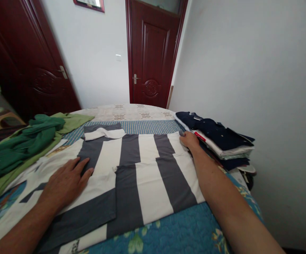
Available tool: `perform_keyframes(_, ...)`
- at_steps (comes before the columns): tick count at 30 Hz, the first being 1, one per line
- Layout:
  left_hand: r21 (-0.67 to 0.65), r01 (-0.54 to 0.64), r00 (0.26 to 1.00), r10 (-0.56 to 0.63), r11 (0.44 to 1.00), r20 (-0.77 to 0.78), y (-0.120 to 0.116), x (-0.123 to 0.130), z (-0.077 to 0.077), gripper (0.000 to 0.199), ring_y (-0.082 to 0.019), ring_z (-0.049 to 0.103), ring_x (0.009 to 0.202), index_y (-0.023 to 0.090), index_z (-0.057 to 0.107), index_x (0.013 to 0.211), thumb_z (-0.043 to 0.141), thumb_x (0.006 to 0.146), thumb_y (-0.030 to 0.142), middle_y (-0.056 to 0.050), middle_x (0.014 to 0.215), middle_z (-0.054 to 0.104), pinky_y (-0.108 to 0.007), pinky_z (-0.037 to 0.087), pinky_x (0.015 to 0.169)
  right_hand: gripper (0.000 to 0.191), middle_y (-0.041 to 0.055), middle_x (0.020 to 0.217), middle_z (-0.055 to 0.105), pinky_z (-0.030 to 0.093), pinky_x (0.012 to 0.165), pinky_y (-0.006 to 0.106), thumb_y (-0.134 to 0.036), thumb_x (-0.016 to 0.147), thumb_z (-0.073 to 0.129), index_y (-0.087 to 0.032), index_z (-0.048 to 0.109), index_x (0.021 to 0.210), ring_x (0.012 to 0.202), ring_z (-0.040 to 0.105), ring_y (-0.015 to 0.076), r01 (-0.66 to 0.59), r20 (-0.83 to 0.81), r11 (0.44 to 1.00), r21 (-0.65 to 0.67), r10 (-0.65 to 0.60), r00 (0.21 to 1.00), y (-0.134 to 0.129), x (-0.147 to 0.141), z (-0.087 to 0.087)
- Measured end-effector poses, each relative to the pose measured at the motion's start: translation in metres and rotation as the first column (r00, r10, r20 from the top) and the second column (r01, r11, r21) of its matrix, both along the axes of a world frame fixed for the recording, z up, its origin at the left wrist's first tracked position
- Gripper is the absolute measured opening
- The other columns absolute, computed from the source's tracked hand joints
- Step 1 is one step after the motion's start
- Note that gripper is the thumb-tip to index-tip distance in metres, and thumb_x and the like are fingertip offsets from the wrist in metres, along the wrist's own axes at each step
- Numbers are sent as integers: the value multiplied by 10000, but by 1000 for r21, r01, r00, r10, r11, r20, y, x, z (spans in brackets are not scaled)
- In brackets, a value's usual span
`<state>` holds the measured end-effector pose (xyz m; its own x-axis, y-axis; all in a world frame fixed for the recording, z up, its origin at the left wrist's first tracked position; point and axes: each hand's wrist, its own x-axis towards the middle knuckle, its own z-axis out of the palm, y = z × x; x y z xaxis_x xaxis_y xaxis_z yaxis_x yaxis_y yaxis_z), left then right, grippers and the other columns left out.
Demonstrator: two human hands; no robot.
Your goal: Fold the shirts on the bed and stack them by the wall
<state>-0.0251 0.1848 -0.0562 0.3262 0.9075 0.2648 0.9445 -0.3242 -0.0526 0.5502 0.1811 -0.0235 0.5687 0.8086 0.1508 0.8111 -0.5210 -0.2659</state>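
Note:
A grey and white striped short-sleeved shirt [153, 190] lies spread on its side across the bed, its hem toward the right. My left hand [65, 180] rests flat on the shirt near the sleeves, fingers apart. At the far right corner of the hem, my right hand [190, 140] has its fingers closed on the cloth. One sleeve [89, 208] lies toward me and the other, with a white cuff [105, 133], lies at the far side. Part of the hem is hidden behind my right forearm.
A stack of folded clothes [216, 135], navy on top, stands just right of my right hand. Loose green garments [23, 141] lie at the left. Under everything is a blue floral quilt [168, 233]; a patterned tablecloth [131, 111] covers the far end.

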Motion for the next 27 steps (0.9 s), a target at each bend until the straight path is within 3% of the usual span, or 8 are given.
perform_keyframes(7, -12, 0, 1000, 1, 1000, 29, 1, 0, 1, 752, -417, 539, 1399, 130, 632, 1490, 310, 995, 595, -222, 1530, 575, -573, 435, 1159, 264, 126, 1108, 771, 476, 822, 291, -356, 901, 634, -196, 731, 1087, 1003, 704, 255, -137, 99, 989, -55, 142, 985, -6, -18, 15)
perform_keyframes(10, -3, 8, 999, -7, 1000, 32, -1, 1, 3, 748, -420, 545, 1390, 119, 637, 1482, 312, 994, 584, -227, 1516, 586, -570, 439, 1156, 252, 101, 1084, 777, 483, 822, 276, -357, 871, 685, -188, 747, 1047, 969, 694, 235, -303, 0, 947, -105, 305, 952, -8, -21, 25)
perform_keyframes(13, -5, 1, 1000, -1, 1000, 15, -2, 2, 5, 744, -402, 553, 1386, 128, 634, 1485, 302, 999, 583, -218, 1516, 586, -539, 446, 1154, 202, 54, 1068, 789, 496, 809, 234, -235, 836, 677, -191, 776, 1006, 970, 688, 201, -465, -197, 881, -86, 442, 875, -12, -15, 34)
perform_keyframes(15, -10, -6, 1000, 6, 1000, 2, -3, 3, 6, 731, -386, 555, 1384, 136, 631, 1488, 300, 1005, 574, -212, 1522, 582, -524, 448, 1154, 267, 34, 1029, 795, 508, 749, 212, -165, 819, 641, -198, 786, 1040, 921, 695, 177, -437, -368, 899, -43, 392, 843, -15, -7, 37)
perform_keyframes(17, -16, -7, 1000, 7, 1000, 0, -2, 3, 6, 724, -382, 559, 1375, 129, 631, 1483, 302, 1008, 564, -216, 1523, 579, -529, 446, 1155, 294, 42, 943, 791, 509, 667, 203, -162, 838, 627, -190, 779, 1088, 804, 695, 157, -304, -502, 952, -22, 253, 827, -19, 0, 36)
perform_keyframes(20, -19, 1, 1000, -1, 1000, 1, 0, 2, 5, 738, -389, 559, 1371, 106, 631, 1482, 294, 1009, 561, -231, 1522, 571, -547, 427, 1169, 229, 45, 826, 763, 502, 604, 203, -226, 873, 681, -191, 770, 1081, 669, 663, 139, -196, -535, 977, -84, 122, 836, -22, 8, 35)
perform_keyframes(24, -23, 4, 1000, -4, 1000, -20, 2, 0, 2, 763, -396, 556, 1379, 90, 636, 1478, 280, 1003, 570, -241, 1516, 574, -542, 418, 1182, 239, 0, 810, 741, 488, 600, 213, -261, 833, 777, -233, 768, 1070, 642, 640, 132, -359, -456, 897, -257, 215, 864, -27, 9, 42)
perform_keyframes(27, -14, 6, 999, -6, 1000, -34, 3, -1, 1, 776, -392, 549, 1387, 95, 627, 1487, 263, 1003, 579, -234, 1514, 579, -535, 420, 1184, 344, -23, 745, 703, 462, 606, 223, -309, 817, 811, -241, 759, 1151, 628, 616, 134, -387, -374, 848, -361, 249, 893, -30, 6, 50)
